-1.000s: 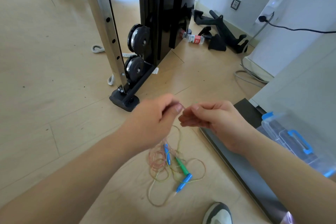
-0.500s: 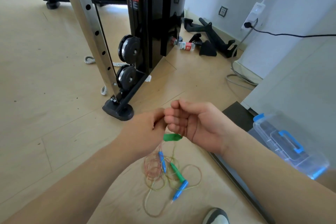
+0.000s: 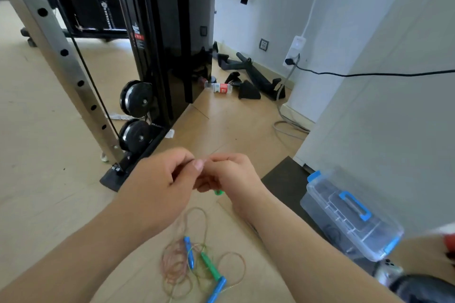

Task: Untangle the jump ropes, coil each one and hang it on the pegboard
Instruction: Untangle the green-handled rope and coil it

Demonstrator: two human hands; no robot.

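Right, both hands sit at centre frame, knuckles up, fingertips meeting. My read on the right hand (image 3: pixel 231 177): its fingers are curled round a green handle (image 3: pixel 218 192), of which only the tip shows below the palm. The left hand (image 3: pixel 160 187) has thumb and forefinger pressed together against the right's fingertips. Any cord there is too thin to make out, so I cannot tell whether that pinch has hold of anything.

The ropes (image 3: pixel 177 265) lie tangled on the floor (image 3: pixel 49 179) at lower centre, below the hands and apart from them. They are thin pink and yellow-green loops. A blue grip (image 3: pixel 189 252) and a green grip (image 3: pixel 209 267) lie across them, with a second blue one at the bottom edge. One loop rises towards the wrists.

The floor is pale wood boards. A black gym machine (image 3: pixel 167 32) fills the upper left, with a holed steel post (image 3: pixel 61 56) and two pulleys (image 3: pixel 135 98). A bottle (image 3: pixel 219 87) lies at its far corner. At the lower right a clear box (image 3: pixel 349 214) with blue latches stands beside a dark mat (image 3: pixel 283 179).
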